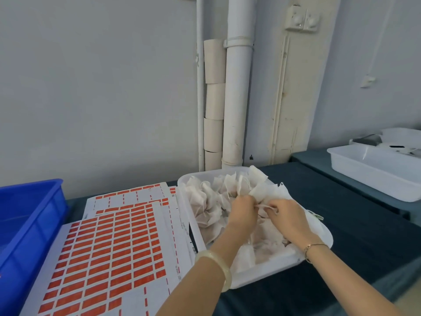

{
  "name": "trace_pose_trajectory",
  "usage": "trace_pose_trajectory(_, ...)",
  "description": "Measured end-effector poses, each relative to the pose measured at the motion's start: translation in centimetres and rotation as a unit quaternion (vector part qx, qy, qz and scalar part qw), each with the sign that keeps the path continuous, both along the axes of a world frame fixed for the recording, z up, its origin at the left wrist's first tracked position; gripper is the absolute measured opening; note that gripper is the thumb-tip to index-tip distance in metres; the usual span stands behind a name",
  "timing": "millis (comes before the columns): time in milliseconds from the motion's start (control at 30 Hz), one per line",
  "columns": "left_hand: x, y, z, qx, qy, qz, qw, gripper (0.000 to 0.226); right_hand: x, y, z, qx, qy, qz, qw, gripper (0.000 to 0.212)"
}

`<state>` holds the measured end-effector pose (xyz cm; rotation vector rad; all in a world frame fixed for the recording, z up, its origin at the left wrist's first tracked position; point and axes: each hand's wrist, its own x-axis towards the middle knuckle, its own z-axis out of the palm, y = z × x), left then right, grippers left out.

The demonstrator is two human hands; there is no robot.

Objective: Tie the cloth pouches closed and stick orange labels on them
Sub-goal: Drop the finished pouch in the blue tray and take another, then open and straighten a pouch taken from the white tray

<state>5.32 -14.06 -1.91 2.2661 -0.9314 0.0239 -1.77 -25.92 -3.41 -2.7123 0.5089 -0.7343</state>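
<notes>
Over the white tray near the table's front edge, the left hand and right hand pinch one cloth pouch with curled fingers; its string is apparently too fine to confirm.

Risk: crowding neighbour pouches may snag the string, leaving a loose knot.

Orange label sheets lie along the left edge, beside a blue crate. A second tray sits at the far right.

Matt cloth pouches; glossy plastic tray.
</notes>
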Motion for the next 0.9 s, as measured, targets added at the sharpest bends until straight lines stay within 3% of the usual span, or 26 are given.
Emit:
trace_pose_trajectory(133, 0.2, 2.0, 1.8, -0.096, -0.010, 0.009, 0.995, 0.038, -0.1, 1.7, 1.8, 0.028, -0.117, 0.036, 0.992, 0.020)
trace_pose_trajectory(300, -0.3, 6.6, 3.7, -0.153, -0.046, -0.004, 0.987, 0.022, -0.7, 4.8, 4.5, 0.111, -0.209, 0.090, 0.967, 0.004)
trace_pose_trajectory(400, -0.9, 10.4, 4.3, -0.181, -0.075, 0.024, 0.980, 0.014, -1.1, 7.3, 5.6, 0.139, -0.238, 0.120, 0.954, 0.004)
trace_pose_trajectory(700, -5.5, 18.9, 3.9, -0.191, -0.030, 0.109, 0.975, 0.008, -1.2, 15.4, 6.1, 0.236, -0.185, 0.224, 0.927, 0.011)
trace_pose_trajectory(900, -7.6, 23.1, 1.9, -0.195, 0.086, 0.204, 0.955, 0.011, -1.6, 20.4, 4.2, 0.270, -0.103, 0.312, 0.905, 0.010)
